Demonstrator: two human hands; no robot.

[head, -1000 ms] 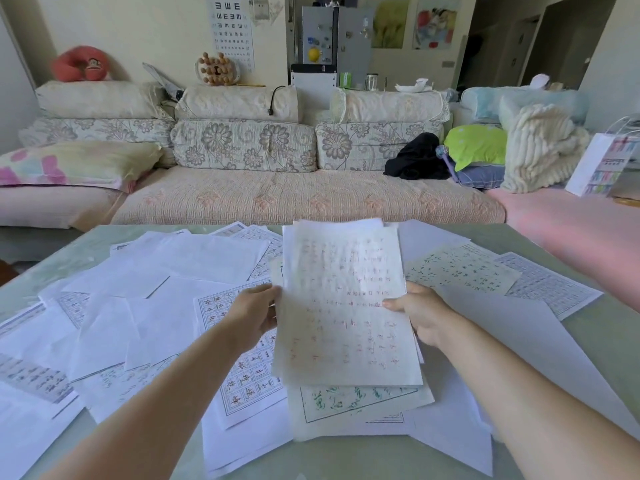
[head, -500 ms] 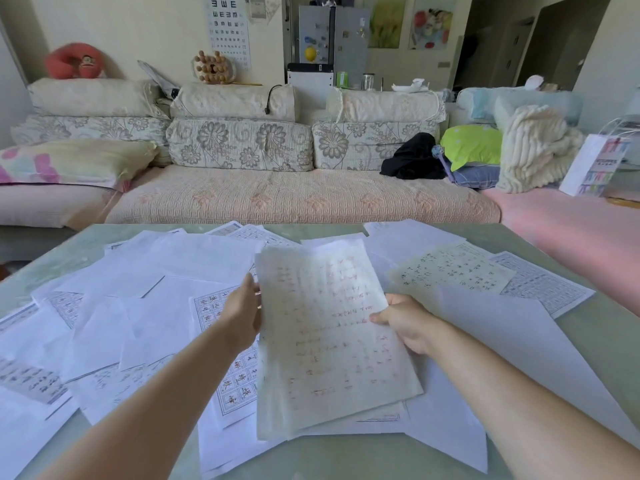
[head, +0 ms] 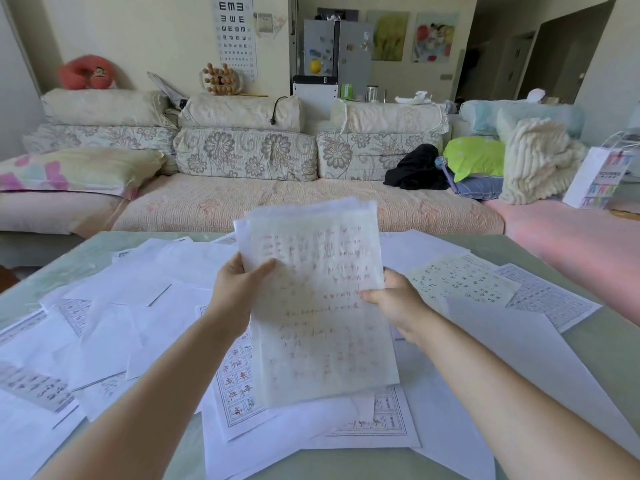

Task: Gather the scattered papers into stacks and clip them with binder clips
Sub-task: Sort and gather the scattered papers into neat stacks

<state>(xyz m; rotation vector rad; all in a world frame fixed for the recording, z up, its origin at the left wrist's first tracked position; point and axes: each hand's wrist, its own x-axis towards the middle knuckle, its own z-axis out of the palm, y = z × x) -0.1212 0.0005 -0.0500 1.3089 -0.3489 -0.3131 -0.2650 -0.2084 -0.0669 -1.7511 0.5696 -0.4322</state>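
- Scattered sheets point(head: 152, 306) cover the counter point(head: 613, 341); sofa point(head: 277, 202) and eye chart point(head: 236, 32) stand far.
- Our left hand point(head: 235, 292) and right hand point(head: 398, 303) grasp a paper stack point(head: 318, 306), red writing illegible.

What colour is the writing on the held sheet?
Red; the sheet shows best in head view.

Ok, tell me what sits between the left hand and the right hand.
In the head view, a sheaf of papers with red handwriting fills the gap; the left hand holds its left edge, the right hand its right.
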